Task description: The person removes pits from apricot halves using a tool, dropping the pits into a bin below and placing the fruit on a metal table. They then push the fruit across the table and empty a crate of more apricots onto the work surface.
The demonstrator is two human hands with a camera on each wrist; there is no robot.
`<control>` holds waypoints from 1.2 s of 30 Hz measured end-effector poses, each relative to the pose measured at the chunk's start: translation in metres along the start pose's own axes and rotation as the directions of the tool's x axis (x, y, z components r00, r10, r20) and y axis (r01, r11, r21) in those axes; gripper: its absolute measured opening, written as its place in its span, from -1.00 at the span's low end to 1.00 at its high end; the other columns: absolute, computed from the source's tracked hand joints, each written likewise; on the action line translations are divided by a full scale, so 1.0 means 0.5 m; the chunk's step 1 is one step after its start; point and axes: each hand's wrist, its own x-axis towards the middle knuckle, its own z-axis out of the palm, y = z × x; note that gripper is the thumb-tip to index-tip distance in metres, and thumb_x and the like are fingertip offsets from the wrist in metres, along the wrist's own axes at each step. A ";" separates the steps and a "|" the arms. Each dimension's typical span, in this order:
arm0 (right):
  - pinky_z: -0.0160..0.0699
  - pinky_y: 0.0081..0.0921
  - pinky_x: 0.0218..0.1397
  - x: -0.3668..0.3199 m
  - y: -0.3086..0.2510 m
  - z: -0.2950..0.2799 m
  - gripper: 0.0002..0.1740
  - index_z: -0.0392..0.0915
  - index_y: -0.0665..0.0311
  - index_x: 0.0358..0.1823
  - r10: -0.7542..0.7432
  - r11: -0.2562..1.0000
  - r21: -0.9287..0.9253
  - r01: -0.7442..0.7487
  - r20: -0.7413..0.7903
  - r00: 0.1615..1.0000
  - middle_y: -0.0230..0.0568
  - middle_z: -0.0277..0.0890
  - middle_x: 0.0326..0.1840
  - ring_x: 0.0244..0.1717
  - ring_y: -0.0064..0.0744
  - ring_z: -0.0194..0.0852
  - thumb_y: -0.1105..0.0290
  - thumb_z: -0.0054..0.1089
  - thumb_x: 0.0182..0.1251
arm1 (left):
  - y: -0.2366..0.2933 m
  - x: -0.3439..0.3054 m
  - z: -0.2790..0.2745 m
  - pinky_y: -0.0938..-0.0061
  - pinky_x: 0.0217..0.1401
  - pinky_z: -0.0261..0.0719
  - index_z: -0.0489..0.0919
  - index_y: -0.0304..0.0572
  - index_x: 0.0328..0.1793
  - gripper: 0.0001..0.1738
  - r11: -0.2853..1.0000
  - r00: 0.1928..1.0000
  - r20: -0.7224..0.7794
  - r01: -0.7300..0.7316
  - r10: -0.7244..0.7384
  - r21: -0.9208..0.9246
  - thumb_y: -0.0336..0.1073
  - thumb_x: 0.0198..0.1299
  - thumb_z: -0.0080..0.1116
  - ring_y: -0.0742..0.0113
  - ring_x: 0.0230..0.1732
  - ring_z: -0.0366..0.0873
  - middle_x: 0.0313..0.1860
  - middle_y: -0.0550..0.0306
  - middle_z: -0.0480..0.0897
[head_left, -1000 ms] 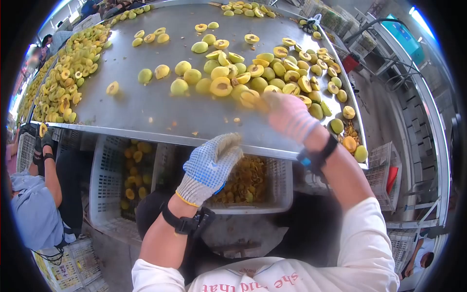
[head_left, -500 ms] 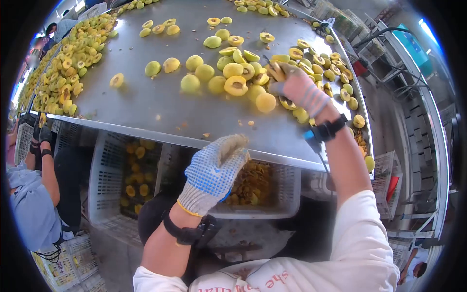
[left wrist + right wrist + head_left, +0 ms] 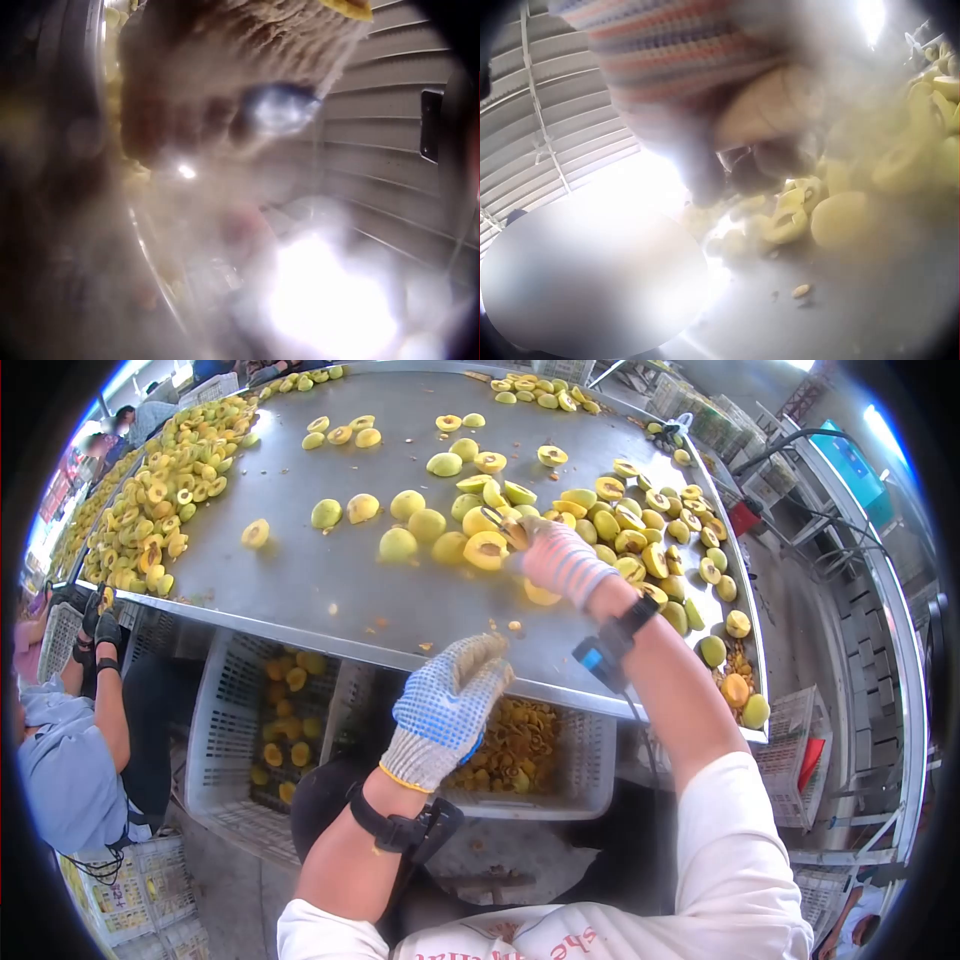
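My right hand (image 3: pixel 562 563), in a pink-striped glove, grips a wooden-handled tool (image 3: pixel 514 532) with a narrow metal end over the metal table. In the right wrist view, the tool's tan handle (image 3: pixel 769 105) shows blurred under the fingers. The metal end overlaps the yellow-green fruit by a halved fruit (image 3: pixel 486 550), cut face up with a brown hollow. Another fruit piece (image 3: pixel 541 593) lies just below this hand. My left hand (image 3: pixel 447 695), in a white glove with blue dots, hovers at the table's near edge, fingers loosely bent; nothing shows in it.
Many fruit halves (image 3: pixel 630 541) crowd the table's right side; a long heap (image 3: pixel 150 510) lines the left. A raised metal rim (image 3: pixel 330 649) edges the table (image 3: pixel 310 580). Below stand a crate (image 3: pixel 580 760) of scraps and a crate (image 3: pixel 215 710) of fruit. Another person (image 3: pixel 70 750) sits left.
My right hand moved right into the fruit pile, then came back left with the tool, beside the halved fruit. The left hand stays at the table edge, almost still.
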 end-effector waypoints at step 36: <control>0.58 -0.10 -0.29 -0.381 -0.246 -0.040 -0.77 0.42 0.28 -0.11 0.346 0.894 0.258 -0.366 0.121 0.930 0.03 0.63 -0.37 -0.26 0.11 0.65 0.36 0.17 0.27 | -0.040 0.026 0.038 0.28 0.06 0.68 0.57 -0.26 0.15 -0.46 0.812 0.990 -0.090 0.036 -0.108 -0.583 0.11 0.47 -0.02 0.13 -0.08 0.68 -0.05 -0.05 0.67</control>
